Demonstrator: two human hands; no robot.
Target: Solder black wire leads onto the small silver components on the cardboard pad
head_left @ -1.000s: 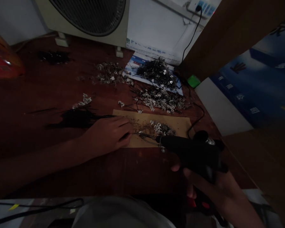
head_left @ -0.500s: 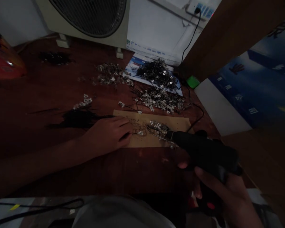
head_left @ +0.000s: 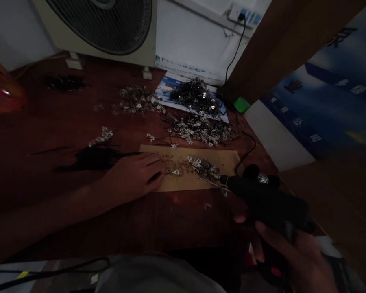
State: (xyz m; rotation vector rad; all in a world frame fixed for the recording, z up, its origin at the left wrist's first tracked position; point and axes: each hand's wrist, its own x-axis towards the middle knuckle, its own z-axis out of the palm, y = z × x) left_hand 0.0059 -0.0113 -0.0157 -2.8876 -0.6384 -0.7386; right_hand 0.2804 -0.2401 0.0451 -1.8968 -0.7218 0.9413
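My right hand [head_left: 288,252] is wrapped round the grip of a black glue gun [head_left: 266,201], whose metal tip points left at a small heap of silvery pieces [head_left: 205,167] on a tan cardboard sheet [head_left: 228,156]. My left hand [head_left: 134,175] rests on the sheet's left end, fingers pinched on a thin black stem with a tiny silver piece [head_left: 175,172] at its tip. A bundle of black stems [head_left: 93,156] lies just behind my left hand.
Piles of silvery pieces and black stems [head_left: 198,118] lie farther back on the dark wooden table [head_left: 49,122]. A fan [head_left: 110,24] stands at the back, a red object [head_left: 1,91] at far left. The gun's cord [head_left: 250,142] runs to a power strip [head_left: 244,14]. A green object [head_left: 240,104] sits at the right.
My right hand has drawn the glue gun back to the right, away from the piece at my left fingertips. My left hand has stayed put. The view has shifted slightly.
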